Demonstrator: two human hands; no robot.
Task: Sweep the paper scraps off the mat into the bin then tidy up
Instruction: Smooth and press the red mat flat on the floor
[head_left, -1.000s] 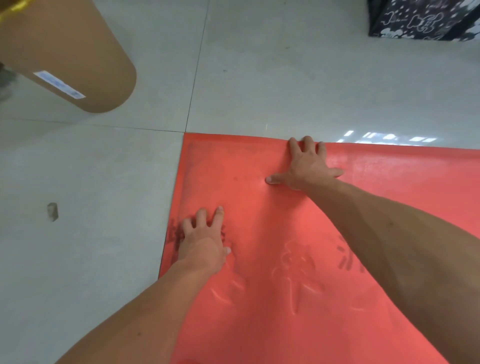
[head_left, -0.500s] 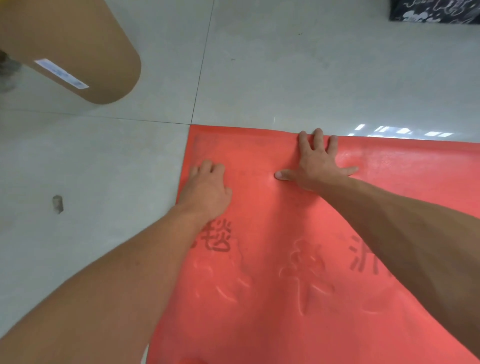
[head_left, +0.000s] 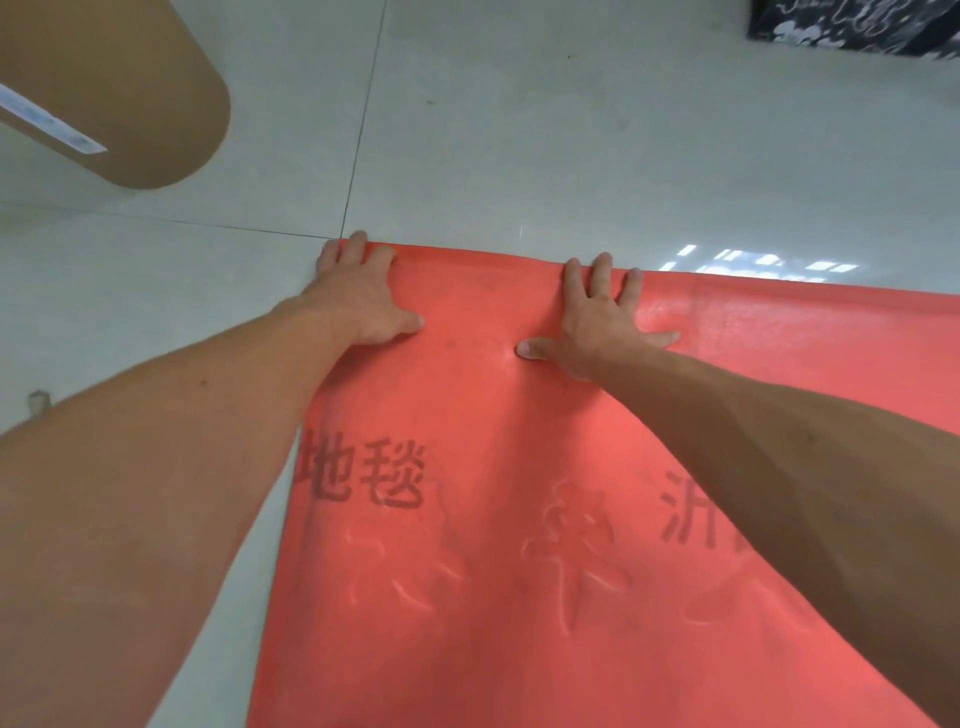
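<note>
A red mat (head_left: 519, 545) is lying on the pale tiled floor (head_left: 545, 156), filling the lower right of the frame. Both hands are pressing flat on its top edge, fingers straight, gripping nothing. The left hand (head_left: 358, 296) is resting at the mat's upper-left corner, and the right hand (head_left: 597, 322) is spreading near centre. A brown cardboard roll (head_left: 130, 93) is sitting in the upper left.

A: What lies top left?
B: A wide brown cardboard roll (head_left: 119, 88), rounded end showing, with 1 white label (head_left: 49, 124) stuck on its side.
A: And the ground?
B: Pale grey floor tiles (head_left: 571, 145), glossy. 2 thin grout lines (head_left: 363, 119) meet near the middle. Bright ceiling-light reflections (head_left: 753, 260) sit at the right.
A: Anything else?
B: 1 dark box (head_left: 852, 26) with a white pattern, cut off at the top right corner, and 1 small grey object (head_left: 39, 401) on the tiles at the far left, too blurred to identify.
</note>
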